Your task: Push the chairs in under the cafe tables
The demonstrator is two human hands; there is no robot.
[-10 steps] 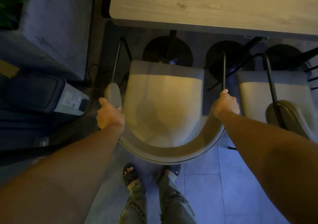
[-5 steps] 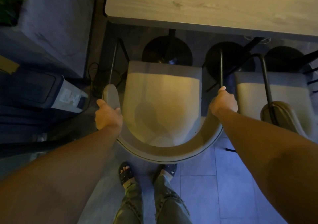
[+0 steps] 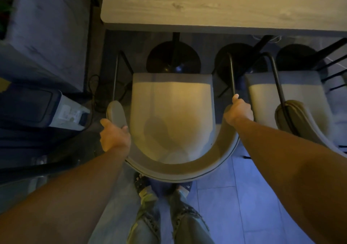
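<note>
Head view: the chair (image 3: 172, 116) stands straight ahead of the person, its seat pointing away toward the tabletop (image 3: 225, 5), its curved back nearest the body. The left hand (image 3: 114, 136) has its grip closed over the left end of the curved back, just behind the padded armrest (image 3: 116, 113); the thumb lies outside, the fingers curl onto the inner side. The right hand (image 3: 238, 110) has its grip wrapped round the right end of the back where the black metal arm tube (image 3: 231, 74) begins, thumb laid along the tube. Both hands sit about level with each other, one on each side of the seat, so neither is clearly nearer the tabletop.

The relation that matters: the seat's front edge lies short of the tabletop's near edge, with a dark strip of floor and a round black table base (image 3: 173, 58) showing between them. The chair's line from back to front runs nearly square to the tabletop edge, so a straight push away from the body should carry the seat under. The base stands right in that line, which I judge could stop the chair's front before it is fully in.

A second chair (image 3: 293, 97) stands just beside on the right, its seat front about level with the first chair's, also not yet under
</note>
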